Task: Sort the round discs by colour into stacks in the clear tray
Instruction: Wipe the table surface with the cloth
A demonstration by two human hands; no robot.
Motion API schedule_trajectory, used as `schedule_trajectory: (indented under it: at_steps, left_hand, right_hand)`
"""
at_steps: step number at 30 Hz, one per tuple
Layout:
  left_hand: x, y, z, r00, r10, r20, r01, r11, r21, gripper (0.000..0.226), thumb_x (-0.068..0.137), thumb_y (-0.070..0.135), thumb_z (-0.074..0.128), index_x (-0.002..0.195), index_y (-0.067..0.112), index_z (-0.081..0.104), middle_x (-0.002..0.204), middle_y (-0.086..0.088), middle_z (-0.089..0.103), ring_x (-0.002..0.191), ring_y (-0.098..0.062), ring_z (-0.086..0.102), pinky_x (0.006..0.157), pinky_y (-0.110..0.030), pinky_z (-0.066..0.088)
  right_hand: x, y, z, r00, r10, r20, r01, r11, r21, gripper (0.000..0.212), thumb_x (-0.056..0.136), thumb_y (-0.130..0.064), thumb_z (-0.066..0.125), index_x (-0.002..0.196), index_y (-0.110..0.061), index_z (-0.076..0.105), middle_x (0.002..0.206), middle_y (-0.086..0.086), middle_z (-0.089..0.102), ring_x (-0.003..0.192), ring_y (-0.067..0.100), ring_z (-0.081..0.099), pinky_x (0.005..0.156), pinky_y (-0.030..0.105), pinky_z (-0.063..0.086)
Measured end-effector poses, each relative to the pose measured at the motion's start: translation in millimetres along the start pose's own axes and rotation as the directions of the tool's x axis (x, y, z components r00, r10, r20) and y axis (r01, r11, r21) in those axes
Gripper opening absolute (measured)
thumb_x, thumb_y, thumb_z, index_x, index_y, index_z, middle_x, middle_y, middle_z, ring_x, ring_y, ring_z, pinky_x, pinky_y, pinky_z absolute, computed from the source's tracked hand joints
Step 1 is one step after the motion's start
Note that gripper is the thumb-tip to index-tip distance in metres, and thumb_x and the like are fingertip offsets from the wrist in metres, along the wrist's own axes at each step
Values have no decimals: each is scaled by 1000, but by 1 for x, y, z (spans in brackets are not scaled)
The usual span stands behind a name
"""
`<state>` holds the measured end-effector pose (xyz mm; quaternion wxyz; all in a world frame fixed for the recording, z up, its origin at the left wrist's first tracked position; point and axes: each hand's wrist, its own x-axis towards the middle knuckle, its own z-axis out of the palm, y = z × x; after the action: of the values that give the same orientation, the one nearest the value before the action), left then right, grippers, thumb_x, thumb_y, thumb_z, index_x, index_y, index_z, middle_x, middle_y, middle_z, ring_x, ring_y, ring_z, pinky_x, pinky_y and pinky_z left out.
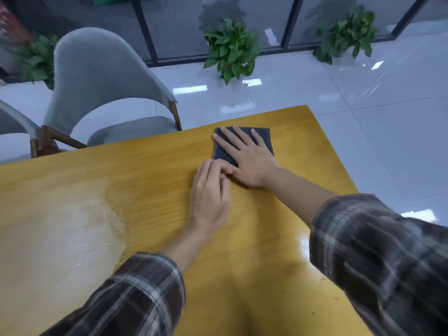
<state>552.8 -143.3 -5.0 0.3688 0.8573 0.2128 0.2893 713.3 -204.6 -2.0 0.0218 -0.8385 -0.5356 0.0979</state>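
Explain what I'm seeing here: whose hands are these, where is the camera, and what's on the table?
No machine here: a person wears a camera on the head, looking down at both hands. The right hand lies flat on a dark grey cloth on a yellow wooden table. The left hand has curled fingers at the cloth's near corner; whether it pinches it is unclear. Behind stand a grey chair and leafy plants.

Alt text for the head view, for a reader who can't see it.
A person's right hand lies flat, fingers spread, on a dark grey cloth near the far edge of a yellow wooden table; the left hand curls its fingers at the cloth's near corner. A grey chair and potted plants stand beyond.
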Motion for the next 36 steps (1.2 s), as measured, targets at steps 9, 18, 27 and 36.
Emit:
schedule_trajectory:
  at_steps: [9,18,27,36]
  left_hand:
    - [-17,10,3,952,189,239,-233,957,171,25,98,14,42,93,9,67,107,-4,58,99,-23,56,84,-41,49]
    - [-44,31,3,907,231,353,-312,931,190,14,102,10,54,103,9,68,114,-4,61,107,-23,58,91,-38,49]
    - [-132,56,-9,877,194,440,-320,919,232,25,103,14,55,125,10,67,147,-9,52,140,-28,46,111,-47,45]
    - [-206,108,2,850,186,492,-337,911,238,34,106,14,52,138,8,63,157,-9,46,151,-27,35,119,-46,36]
  right_hand:
    - [-130,75,10,953,299,-48,-294,952,86,69,98,-74,15,159,-48,-1,168,-22,-7,156,9,-11,127,48,-1]
    - [-218,1,37,876,472,-105,-462,881,101,70,100,-70,14,162,-39,4,170,-14,-6,157,14,-7,127,49,3]
    - [-318,-87,63,916,384,-114,-374,922,100,69,103,-67,18,163,-36,5,171,-11,-3,158,16,-6,126,51,11]
    - [-428,-133,78,913,402,-60,-390,909,148,70,103,-68,17,163,-36,1,170,-13,-11,156,15,-15,126,52,8]
